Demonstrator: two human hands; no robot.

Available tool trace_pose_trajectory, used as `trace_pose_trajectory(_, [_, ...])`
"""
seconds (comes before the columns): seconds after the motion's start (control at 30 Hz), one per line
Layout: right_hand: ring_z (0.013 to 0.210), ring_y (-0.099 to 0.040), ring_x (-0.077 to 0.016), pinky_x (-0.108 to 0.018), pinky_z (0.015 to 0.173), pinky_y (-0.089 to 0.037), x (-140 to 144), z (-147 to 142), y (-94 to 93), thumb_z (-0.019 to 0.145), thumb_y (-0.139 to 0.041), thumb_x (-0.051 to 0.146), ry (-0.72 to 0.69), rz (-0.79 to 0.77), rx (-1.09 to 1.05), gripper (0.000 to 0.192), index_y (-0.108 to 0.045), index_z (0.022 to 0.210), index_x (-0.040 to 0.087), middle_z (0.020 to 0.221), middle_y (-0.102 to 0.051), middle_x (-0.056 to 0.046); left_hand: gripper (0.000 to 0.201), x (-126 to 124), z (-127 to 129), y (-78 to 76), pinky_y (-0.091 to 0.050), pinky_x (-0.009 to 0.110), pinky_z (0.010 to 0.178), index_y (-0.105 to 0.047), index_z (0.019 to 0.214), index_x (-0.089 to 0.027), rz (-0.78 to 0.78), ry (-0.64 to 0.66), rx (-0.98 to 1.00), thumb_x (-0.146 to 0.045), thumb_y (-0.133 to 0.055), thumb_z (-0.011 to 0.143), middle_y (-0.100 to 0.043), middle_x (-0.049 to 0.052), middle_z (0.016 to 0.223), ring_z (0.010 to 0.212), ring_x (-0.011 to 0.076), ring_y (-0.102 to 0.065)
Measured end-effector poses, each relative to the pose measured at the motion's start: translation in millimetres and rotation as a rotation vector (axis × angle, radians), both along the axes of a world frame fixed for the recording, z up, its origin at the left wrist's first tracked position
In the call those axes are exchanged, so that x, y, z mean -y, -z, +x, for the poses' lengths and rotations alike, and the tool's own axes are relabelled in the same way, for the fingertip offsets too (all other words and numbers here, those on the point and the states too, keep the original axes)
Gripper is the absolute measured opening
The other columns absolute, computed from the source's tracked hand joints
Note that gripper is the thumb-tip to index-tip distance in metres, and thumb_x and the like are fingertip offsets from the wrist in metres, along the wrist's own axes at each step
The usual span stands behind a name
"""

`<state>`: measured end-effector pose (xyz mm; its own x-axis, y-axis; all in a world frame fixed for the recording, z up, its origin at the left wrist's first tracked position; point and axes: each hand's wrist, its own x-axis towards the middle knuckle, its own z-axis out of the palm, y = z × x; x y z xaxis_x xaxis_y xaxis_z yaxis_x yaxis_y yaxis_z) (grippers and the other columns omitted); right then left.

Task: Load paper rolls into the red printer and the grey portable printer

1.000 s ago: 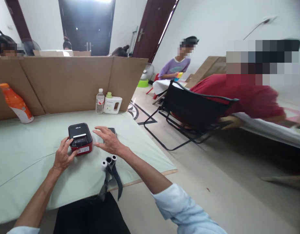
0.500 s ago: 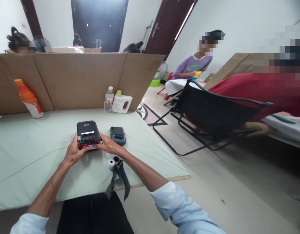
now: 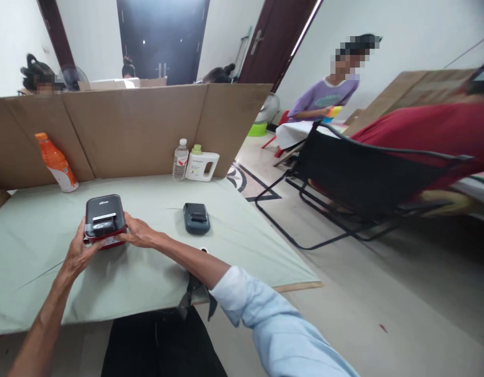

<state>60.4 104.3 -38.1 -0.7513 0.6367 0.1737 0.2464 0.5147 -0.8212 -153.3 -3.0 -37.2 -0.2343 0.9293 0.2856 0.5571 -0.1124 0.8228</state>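
Note:
Between my two hands is a black and red label printer (image 3: 106, 214), gripped by its sides over the left part of the table. My left hand (image 3: 77, 251) is closed on its left side and front corner. On the right side, my right hand (image 3: 138, 231) has its fingers around the edge and its thumb at the front. A smaller dark grey portable printer (image 3: 196, 218) lies to the right of my right hand. Under my right forearm, dark straps (image 3: 194, 293) hang over the table's front edge, and a small white roll (image 3: 204, 250) is mostly hidden there.
A cardboard screen (image 3: 140, 131) stands along the back of the green-covered table (image 3: 155, 283). Before it are an orange bottle (image 3: 57, 162), a clear bottle (image 3: 180, 161) and a white jug (image 3: 201, 165). Right of the table stands a black folding chair (image 3: 352, 178); other people sit beyond.
Both my hands have moved left across the table with the label printer. My right forearm now covers most of the roll and straps. The camera view has shifted slightly.

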Motion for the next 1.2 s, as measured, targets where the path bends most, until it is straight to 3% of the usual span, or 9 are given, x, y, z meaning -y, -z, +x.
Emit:
trace_pose_trajectory(0.17, [0.120, -0.065, -0.0348, -0.046, 0.098, -0.055, 7, -28, 7.5, 0.085, -0.077, 0.048, -0.013, 0.014, 0.039, 0.076, -0.041, 0.145, 0.020, 0.134, -0.067, -0.012, 0.108, 10, -26, 11.1, -0.058, 0.047, 0.104, -0.040, 0.158, -0.020, -0.050, -0.059, 0.031, -0.063, -0.084, 0.070, -0.061, 0.016, 0.146, 0.125, 0.0352, -0.066])
trace_pose_trajectory(0.3, [0.117, -0.067, -0.0313, -0.043, 0.097, -0.055, 4, -23, 10.8, 0.086, -0.079, 0.044, -0.054, 0.085, -0.021, 0.068, -0.047, 0.142, 0.024, 0.132, -0.069, -0.008, 0.108, 18, -31, 20.3, -0.061, 0.051, 0.099, -0.036, 0.161, -0.020, -0.104, -0.138, -0.061, -0.064, -0.080, 0.073, -0.065, 0.017, 0.139, 0.117, 0.0361, -0.070])
trace_pose_trajectory(0.4, [0.123, -0.063, -0.0312, -0.047, 0.106, -0.051, -5, 8, 5.8, 0.090, -0.075, 0.045, -0.031, 0.135, -0.046, 0.067, -0.047, 0.147, 0.024, 0.144, -0.062, -0.012, 0.104, 32, -14, 14.1, -0.060, 0.057, 0.099, -0.037, 0.161, -0.020, 0.070, -0.256, -0.276, -0.058, -0.081, 0.075, -0.057, 0.020, 0.149, 0.127, 0.0420, -0.063])
trace_pose_trajectory(0.5, [0.127, -0.061, -0.0293, -0.048, 0.111, -0.047, -21, 64, 2.2, 0.096, -0.067, 0.046, 0.158, 0.182, -0.104, 0.068, -0.044, 0.155, 0.021, 0.154, -0.052, -0.017, 0.089, 42, 28, -1.3, -0.049, 0.066, 0.111, -0.042, 0.160, -0.025, 0.398, -0.351, -0.535, -0.042, -0.080, 0.082, -0.053, 0.018, 0.153, 0.141, 0.0440, -0.051])
trace_pose_trajectory(0.57, [0.122, -0.062, -0.0273, -0.047, 0.107, -0.051, -34, 108, 6.3, 0.098, -0.062, 0.044, 0.337, 0.201, -0.165, 0.063, -0.046, 0.154, 0.021, 0.151, -0.054, -0.017, 0.074, 39, 62, -9.6, -0.048, 0.062, 0.115, -0.049, 0.155, -0.022, 0.516, -0.247, -0.609, -0.029, -0.076, 0.086, -0.059, 0.019, 0.146, 0.137, 0.0404, -0.055])
trace_pose_trajectory(0.63, [0.118, -0.063, -0.0269, -0.046, 0.104, -0.052, -45, 151, 17.3, 0.096, -0.062, 0.043, 0.546, 0.214, -0.190, 0.059, -0.052, 0.150, 0.021, 0.146, -0.057, -0.016, 0.057, 22, 96, -11.4, -0.049, 0.058, 0.115, -0.056, 0.147, -0.021, 0.512, -0.045, -0.602, -0.024, -0.069, 0.091, -0.063, 0.017, 0.139, 0.131, 0.0356, -0.061])
trace_pose_trajectory(0.77, [0.114, -0.065, -0.0313, -0.048, 0.104, -0.051, -51, 216, 51.1, 0.091, -0.065, 0.048, 0.891, 0.126, -0.108, 0.060, -0.060, 0.140, 0.014, 0.135, -0.064, -0.020, 0.045, -43, 148, 5.6, -0.054, 0.051, 0.110, -0.061, 0.139, -0.019, 0.252, 0.288, -0.524, -0.026, -0.060, 0.095, -0.064, 0.015, 0.140, 0.130, 0.0317, -0.061])
trace_pose_trajectory(0.97, [0.103, -0.066, -0.0299, -0.041, 0.093, -0.052, -42, 244, 79.1, 0.090, -0.056, 0.066, 0.844, -0.080, -0.035, 0.055, -0.069, 0.106, 0.016, 0.109, -0.072, -0.014, 0.054, -131, 208, 33.8, -0.058, 0.043, 0.094, -0.066, 0.128, -0.016, -0.151, 0.425, -0.516, -0.037, -0.079, 0.080, -0.070, 0.014, 0.124, 0.101, 0.0289, -0.071])
trace_pose_trajectory(1.2, [0.078, -0.058, -0.0210, -0.031, 0.071, -0.045, -44, 232, 68.0, 0.088, -0.051, 0.064, 0.717, -0.097, -0.116, 0.050, -0.066, 0.081, 0.017, 0.079, -0.066, -0.004, 0.037, -142, 247, 41.5, -0.055, 0.039, 0.087, -0.071, 0.110, -0.017, -0.205, 0.391, -0.491, -0.034, -0.078, 0.079, -0.071, 0.010, 0.103, 0.097, 0.0293, -0.068])
